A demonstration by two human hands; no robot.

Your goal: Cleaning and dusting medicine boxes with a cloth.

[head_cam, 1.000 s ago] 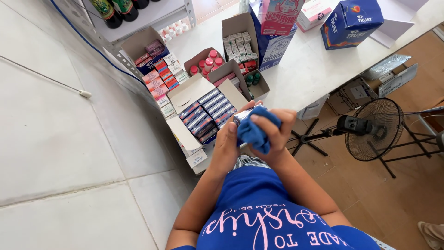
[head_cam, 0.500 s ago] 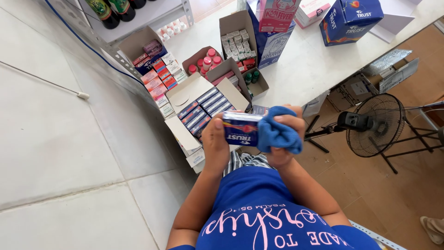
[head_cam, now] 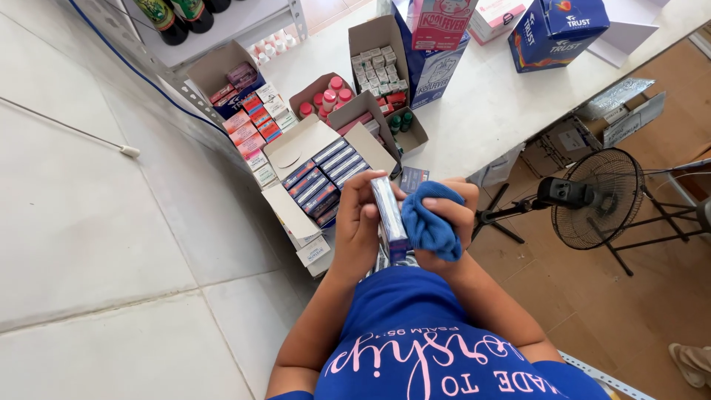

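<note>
Left hand [head_cam: 361,222]: fingers closed round a slim blue carton [head_cam: 389,218], held on edge. Right hand [head_cam: 452,215]: clenched on a blue cloth [head_cam: 429,222] pressed against that carton. Just beyond: open white box [head_cam: 296,148] holding rows of matching blue cartons [head_cam: 326,174]; cardboard box [head_cam: 215,74] of red packets [head_cam: 248,122].

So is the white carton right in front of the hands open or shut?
Open. The white carton has its flaps folded outward, and rows of dark blue boxes show inside, just ahead of the left hand.
</note>
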